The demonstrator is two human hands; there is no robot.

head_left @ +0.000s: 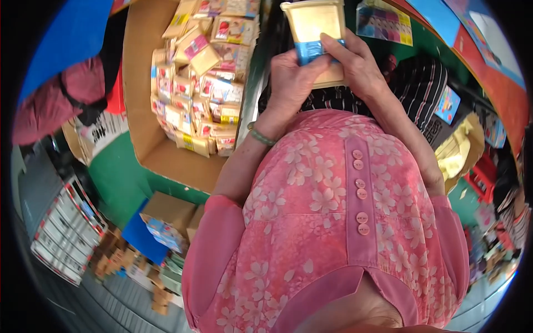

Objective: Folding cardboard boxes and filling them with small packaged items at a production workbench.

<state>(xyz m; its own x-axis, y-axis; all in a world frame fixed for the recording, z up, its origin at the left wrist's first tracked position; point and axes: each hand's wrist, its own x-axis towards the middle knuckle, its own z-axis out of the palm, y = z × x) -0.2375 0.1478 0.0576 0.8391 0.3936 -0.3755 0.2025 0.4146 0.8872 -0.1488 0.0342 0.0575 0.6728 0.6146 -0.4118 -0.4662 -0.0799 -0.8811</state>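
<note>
A cream-coloured packet with a blue band (316,26) sits between both hands: left hand (290,79) clamped on its lower left edge, right hand (358,65) on its right, thumb across the front. Further left, a cardboard carton (139,94) holds wrapped packets (195,51).

No wording comes through legibly from where I stand. Around half past nine, bold dark characters mark a white panel (104,132), partly cut off from sight. Toward eleven, small pink, yellow and red labels (195,49) sit on packets (207,60) in the cardboard box (139,94), their lettering too fine. Just past twelve, a blue band (308,52) crosses the pale packet (315,25). Near one, a multicoloured card (383,23) bears tiny, blurred print.
</note>
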